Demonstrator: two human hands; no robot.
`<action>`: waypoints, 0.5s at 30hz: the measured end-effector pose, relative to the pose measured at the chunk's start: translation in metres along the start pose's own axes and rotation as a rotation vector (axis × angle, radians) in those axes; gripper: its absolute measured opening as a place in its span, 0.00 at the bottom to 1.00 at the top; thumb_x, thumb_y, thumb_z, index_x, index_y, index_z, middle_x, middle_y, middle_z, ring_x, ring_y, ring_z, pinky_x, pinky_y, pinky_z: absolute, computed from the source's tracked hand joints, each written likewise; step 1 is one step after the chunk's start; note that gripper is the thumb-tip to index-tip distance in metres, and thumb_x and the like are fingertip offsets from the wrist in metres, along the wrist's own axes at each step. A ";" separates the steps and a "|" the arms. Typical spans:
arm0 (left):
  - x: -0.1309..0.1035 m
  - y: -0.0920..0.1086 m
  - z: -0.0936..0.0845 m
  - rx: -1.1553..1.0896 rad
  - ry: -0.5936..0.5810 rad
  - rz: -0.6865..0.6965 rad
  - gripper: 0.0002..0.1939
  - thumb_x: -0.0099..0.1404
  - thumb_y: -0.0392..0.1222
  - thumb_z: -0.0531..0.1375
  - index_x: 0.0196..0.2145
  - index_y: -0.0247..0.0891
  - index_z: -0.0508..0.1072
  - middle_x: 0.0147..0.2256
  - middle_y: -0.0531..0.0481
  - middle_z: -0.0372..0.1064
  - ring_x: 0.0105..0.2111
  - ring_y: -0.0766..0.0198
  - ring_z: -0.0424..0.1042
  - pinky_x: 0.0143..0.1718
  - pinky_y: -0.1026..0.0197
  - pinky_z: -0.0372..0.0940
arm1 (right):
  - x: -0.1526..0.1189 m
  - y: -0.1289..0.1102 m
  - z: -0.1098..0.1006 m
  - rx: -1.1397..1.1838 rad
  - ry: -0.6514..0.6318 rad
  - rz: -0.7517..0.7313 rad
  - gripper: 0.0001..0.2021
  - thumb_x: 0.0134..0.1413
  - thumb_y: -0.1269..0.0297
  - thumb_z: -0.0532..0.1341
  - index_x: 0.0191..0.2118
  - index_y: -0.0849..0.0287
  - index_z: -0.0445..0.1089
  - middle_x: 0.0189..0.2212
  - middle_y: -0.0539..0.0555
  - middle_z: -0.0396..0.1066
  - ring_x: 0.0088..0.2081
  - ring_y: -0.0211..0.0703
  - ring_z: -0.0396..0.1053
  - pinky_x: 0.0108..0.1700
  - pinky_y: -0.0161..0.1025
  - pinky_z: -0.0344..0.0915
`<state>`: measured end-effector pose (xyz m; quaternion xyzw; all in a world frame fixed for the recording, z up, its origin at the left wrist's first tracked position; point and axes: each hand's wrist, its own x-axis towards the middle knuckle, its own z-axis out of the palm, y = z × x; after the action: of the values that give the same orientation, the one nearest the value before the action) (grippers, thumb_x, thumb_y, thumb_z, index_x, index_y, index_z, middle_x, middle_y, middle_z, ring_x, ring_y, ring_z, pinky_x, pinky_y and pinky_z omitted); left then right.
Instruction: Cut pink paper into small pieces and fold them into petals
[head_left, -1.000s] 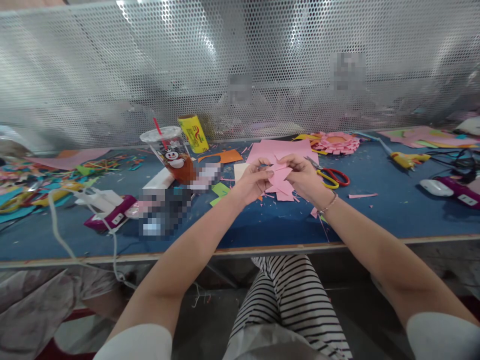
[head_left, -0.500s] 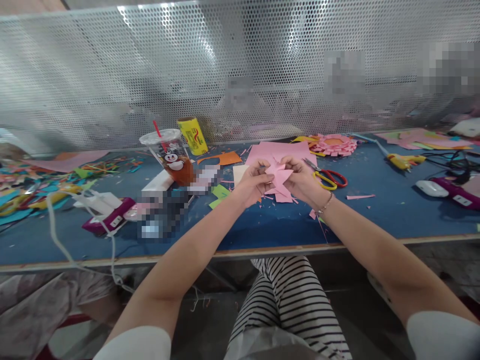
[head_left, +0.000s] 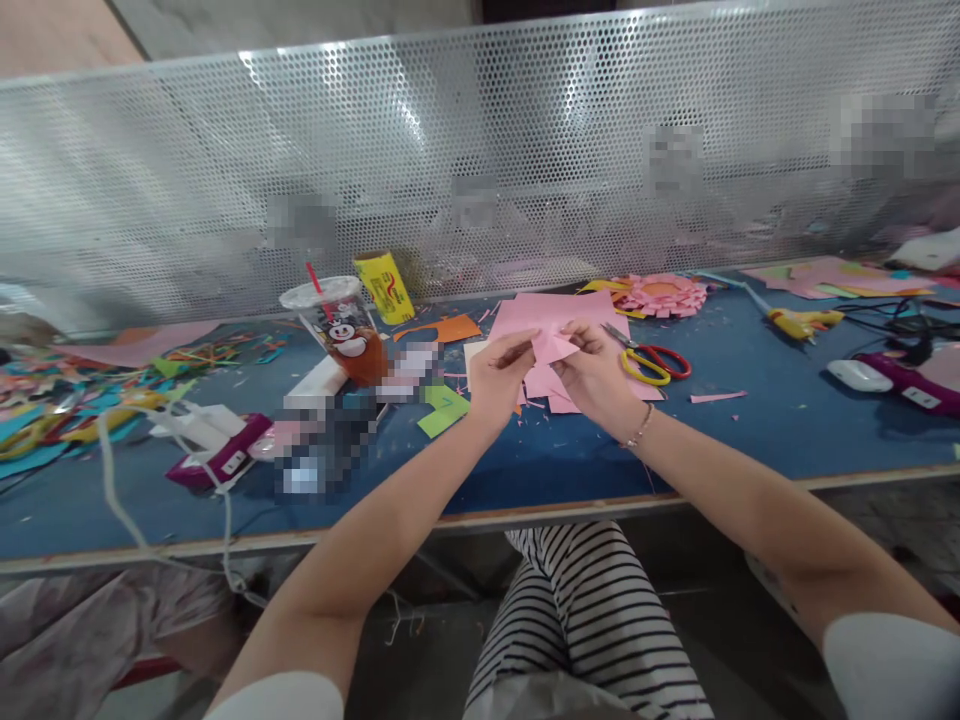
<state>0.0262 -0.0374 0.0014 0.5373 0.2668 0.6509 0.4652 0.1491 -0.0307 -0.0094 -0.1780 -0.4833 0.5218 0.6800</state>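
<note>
Half a second on, my left hand [head_left: 501,378] has turned over, so that more of its back faces me, and the green paper scraps [head_left: 444,408] beside it lie less covered. Between my hands is a small folded pink paper piece [head_left: 553,347], raised over the large pink sheet [head_left: 517,312] on the blue tabletop [head_left: 750,440]. With my right hand [head_left: 600,378] I pinch its right end between thumb and forefinger; my left fingertips close on its left end, though where that thumb presses is hard to make out. Just beyond my right hand lie scissors [head_left: 643,350] with red and yellow handles, and behind them a fringed pink paper ring [head_left: 649,303].
</note>
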 end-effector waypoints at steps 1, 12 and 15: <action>-0.002 0.000 0.000 0.036 0.041 0.034 0.10 0.47 0.32 0.64 0.30 0.42 0.76 0.34 0.53 0.72 0.37 0.68 0.69 0.42 0.64 0.63 | -0.003 0.000 0.003 0.030 0.007 0.011 0.11 0.38 0.68 0.65 0.30 0.53 0.63 0.28 0.45 0.65 0.30 0.32 0.65 0.32 0.31 0.65; -0.014 0.004 0.003 0.172 0.117 0.210 0.10 0.48 0.32 0.64 0.27 0.46 0.77 0.32 0.54 0.70 0.35 0.69 0.68 0.38 0.66 0.64 | -0.014 -0.004 0.016 0.230 0.057 0.122 0.12 0.35 0.73 0.67 0.28 0.54 0.66 0.25 0.43 0.66 0.27 0.29 0.64 0.29 0.27 0.64; -0.014 0.001 0.005 0.142 0.119 0.231 0.09 0.48 0.32 0.64 0.28 0.46 0.77 0.32 0.54 0.70 0.35 0.70 0.68 0.38 0.66 0.64 | -0.014 -0.006 0.017 0.263 0.061 0.136 0.11 0.34 0.73 0.67 0.27 0.54 0.67 0.24 0.43 0.66 0.27 0.28 0.64 0.29 0.26 0.63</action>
<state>0.0302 -0.0509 -0.0025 0.5565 0.2756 0.7104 0.3312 0.1385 -0.0499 -0.0034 -0.1353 -0.3767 0.6200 0.6748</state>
